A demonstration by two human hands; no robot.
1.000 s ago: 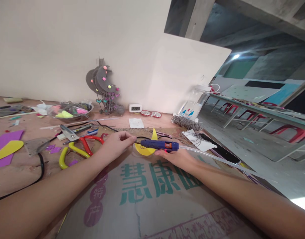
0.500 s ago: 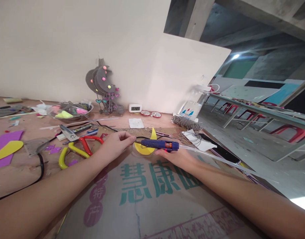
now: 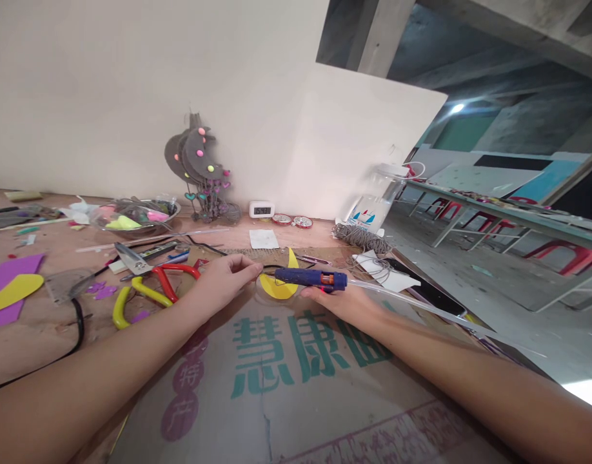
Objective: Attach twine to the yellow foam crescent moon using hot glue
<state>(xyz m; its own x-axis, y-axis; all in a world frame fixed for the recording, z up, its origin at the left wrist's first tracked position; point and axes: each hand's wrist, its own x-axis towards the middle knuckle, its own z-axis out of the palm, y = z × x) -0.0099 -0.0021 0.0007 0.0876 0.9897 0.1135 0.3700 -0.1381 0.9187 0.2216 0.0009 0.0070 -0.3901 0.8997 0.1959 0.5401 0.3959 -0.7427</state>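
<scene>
A blue hot glue gun (image 3: 305, 278) with a clear glue stick (image 3: 402, 293) out of its back is gripped in my right hand (image 3: 347, 306). Behind the gun shows a yellow crescent cutout (image 3: 279, 288), partly covered by it. My left hand (image 3: 233, 277) is closed in a pinch at the crescent's left tip, close to the gun's nozzle. Both hands are above a cardboard sheet (image 3: 218, 419) printed with green and purple characters. The gun's handle and most right-hand fingers are hidden.
Left of my hands lie scissors (image 3: 167, 280) with red and yellow handles, and purple foam (image 3: 18, 309). Farther back stand a bowl (image 3: 102, 222) of bits, grey moon ornaments (image 3: 194, 154), a small clock (image 3: 262, 209) and a plastic jug (image 3: 376, 200). Grey string (image 3: 361, 238) lies at right.
The crescent's upper tip has shifted slightly left and tilted. The glue gun and both hands stay almost in place.
</scene>
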